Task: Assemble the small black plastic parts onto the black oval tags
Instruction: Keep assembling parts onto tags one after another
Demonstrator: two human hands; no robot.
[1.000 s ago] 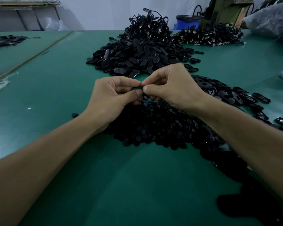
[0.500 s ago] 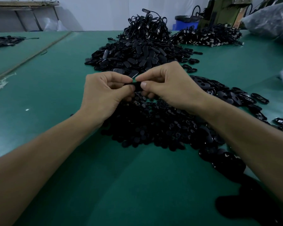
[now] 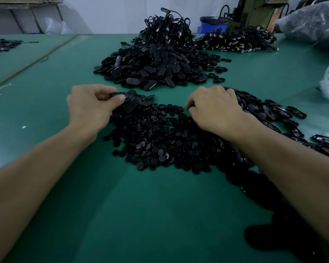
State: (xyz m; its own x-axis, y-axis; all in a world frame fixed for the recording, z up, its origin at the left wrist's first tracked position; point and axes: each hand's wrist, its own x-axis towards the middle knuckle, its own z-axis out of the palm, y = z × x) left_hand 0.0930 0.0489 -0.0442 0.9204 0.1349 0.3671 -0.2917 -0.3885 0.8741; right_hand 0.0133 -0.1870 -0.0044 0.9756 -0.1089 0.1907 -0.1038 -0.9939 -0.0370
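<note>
Left hand (image 3: 91, 106) pinches a flat black oval plastic tag (image 3: 118, 95) at the far-left edge of the spread of small round black plastic parts (image 3: 160, 137), right hand (image 3: 215, 108) curls into its far-right edge, contents hidden, and with that many parts loose, plenty looks left to assemble.

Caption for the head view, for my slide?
Left hand pinches an oval tag; right hand rests on the parts pile.

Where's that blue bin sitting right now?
The blue bin stands at the back, right of centre in the head view, beyond the far edge of the green table and just left of the olive-green machine.
</note>
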